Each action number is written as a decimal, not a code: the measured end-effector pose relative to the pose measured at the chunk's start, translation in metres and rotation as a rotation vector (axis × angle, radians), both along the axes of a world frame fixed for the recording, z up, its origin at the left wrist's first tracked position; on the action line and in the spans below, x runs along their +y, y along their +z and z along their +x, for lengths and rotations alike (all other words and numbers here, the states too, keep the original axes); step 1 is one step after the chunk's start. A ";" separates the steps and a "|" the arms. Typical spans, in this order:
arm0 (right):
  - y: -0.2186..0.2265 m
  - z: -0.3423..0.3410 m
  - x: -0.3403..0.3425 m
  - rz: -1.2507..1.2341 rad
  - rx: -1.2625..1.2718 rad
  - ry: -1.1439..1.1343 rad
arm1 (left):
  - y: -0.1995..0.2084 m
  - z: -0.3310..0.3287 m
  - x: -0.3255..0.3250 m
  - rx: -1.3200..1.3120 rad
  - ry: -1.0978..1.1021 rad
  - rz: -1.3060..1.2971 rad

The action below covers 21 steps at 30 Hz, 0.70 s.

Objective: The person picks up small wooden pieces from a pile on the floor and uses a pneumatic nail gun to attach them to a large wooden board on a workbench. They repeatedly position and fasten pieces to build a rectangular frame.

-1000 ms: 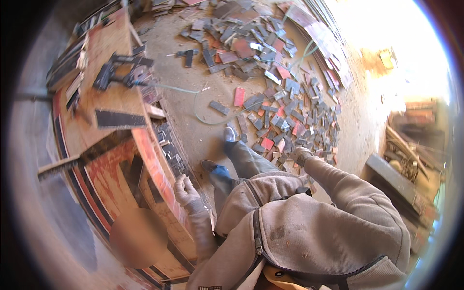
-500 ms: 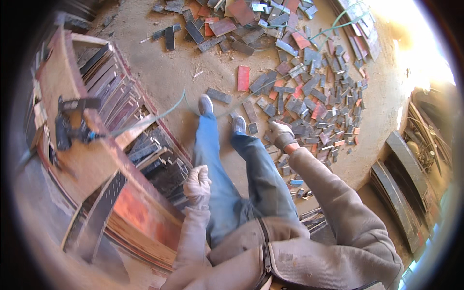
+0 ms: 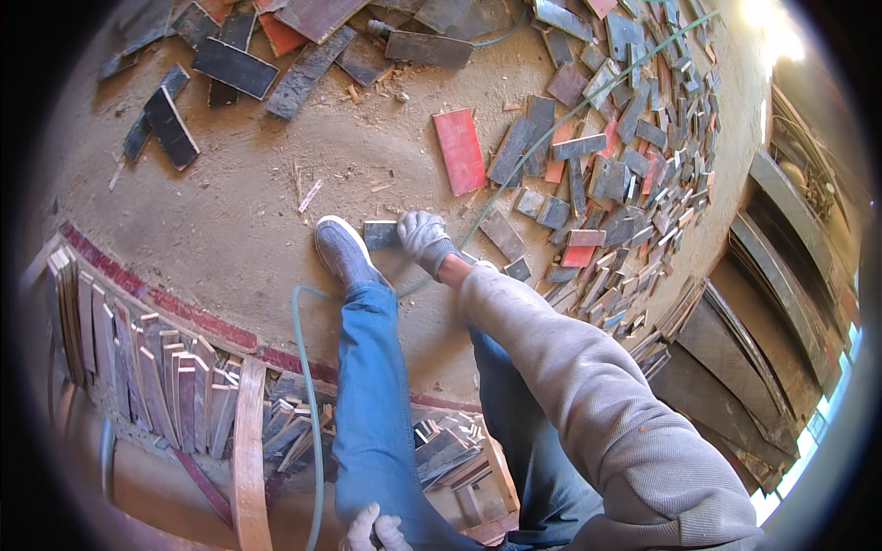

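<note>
My right hand (image 3: 424,237), in a grey-white glove, reaches down to the floor beside my shoe. Its fingers are closed over the right end of a dark, flat wooden board piece (image 3: 379,234). My left hand (image 3: 375,533), gloved too, is low by my left leg at the bottom edge. A gap shows between its visible fingers, and nothing is seen in them; the rest of that hand is cut off. A red board piece (image 3: 459,151) lies on the floor just beyond my right hand.
Scattered dark and red board pieces (image 3: 634,174) cover the floor ahead and right. A thin green hose (image 3: 308,386) winds past my left leg and across the floor. At lower left, a rack holds upright wood strips (image 3: 152,367). Large curved panels (image 3: 735,358) lean at the right.
I have bent and turned left. My right hand has come down from above the pile onto the dark piece by my shoe. My left hand has dropped toward the lower edge.
</note>
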State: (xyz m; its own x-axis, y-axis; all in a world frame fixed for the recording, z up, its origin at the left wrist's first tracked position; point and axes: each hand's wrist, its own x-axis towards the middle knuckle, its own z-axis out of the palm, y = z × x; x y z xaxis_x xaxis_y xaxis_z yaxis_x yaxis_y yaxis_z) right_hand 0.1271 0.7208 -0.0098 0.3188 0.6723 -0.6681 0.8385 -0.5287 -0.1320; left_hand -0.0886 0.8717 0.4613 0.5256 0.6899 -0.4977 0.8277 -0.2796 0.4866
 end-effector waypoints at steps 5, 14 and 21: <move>0.067 0.060 0.004 -0.156 0.330 -0.739 | 0.001 0.030 0.021 -0.102 -0.012 0.028; 0.059 0.145 0.248 0.285 0.157 -1.218 | -0.003 0.048 0.051 -0.157 0.047 -0.053; 0.029 0.125 0.334 0.353 0.039 -1.168 | -0.002 0.035 0.063 -0.032 0.189 -0.086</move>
